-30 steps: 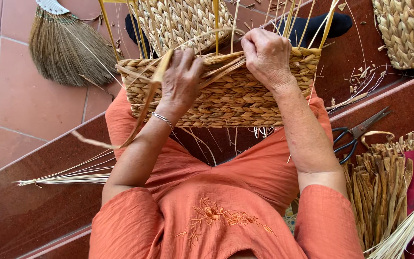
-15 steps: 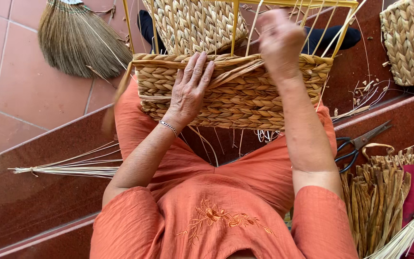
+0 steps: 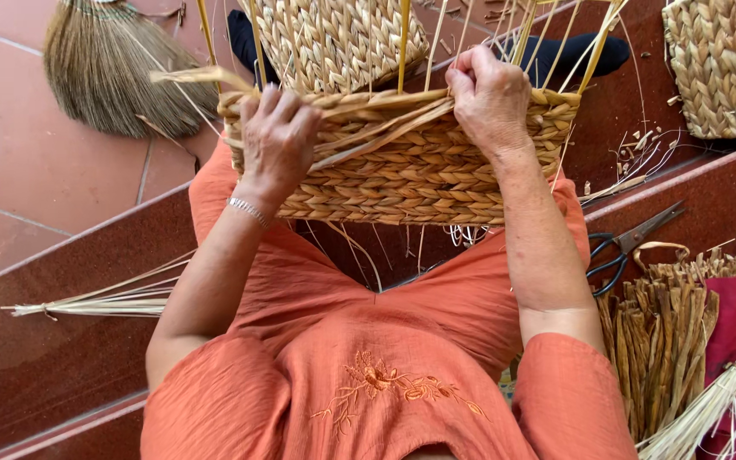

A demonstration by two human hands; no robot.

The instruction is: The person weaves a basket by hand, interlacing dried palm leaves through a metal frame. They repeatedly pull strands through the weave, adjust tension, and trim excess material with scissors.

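At six o'clock I see my orange lap (image 3: pixel 385 375). At four o'clock lie a bundle of reeds (image 3: pixel 658 341) and scissors (image 3: pixel 628 247). Ahead at twelve the half-woven basket (image 3: pixel 402 175) rests on my knees. My left hand (image 3: pixel 278 140) presses flat on its rim, fingers spread, grasping nothing; my right hand (image 3: pixel 489 98) is clenched on a strand (image 3: pixel 385 136). A broom (image 3: pixel 108 72) lies at ten o'clock.

Person's in a loose orange dress (image 3: pixel 385 375) with short sleeves and a little floral embroidery (image 3: pixel 393 388) stitched on the front, plus a thin silver bracelet (image 3: pixel 249 210) on the left wrist, both hands bare.
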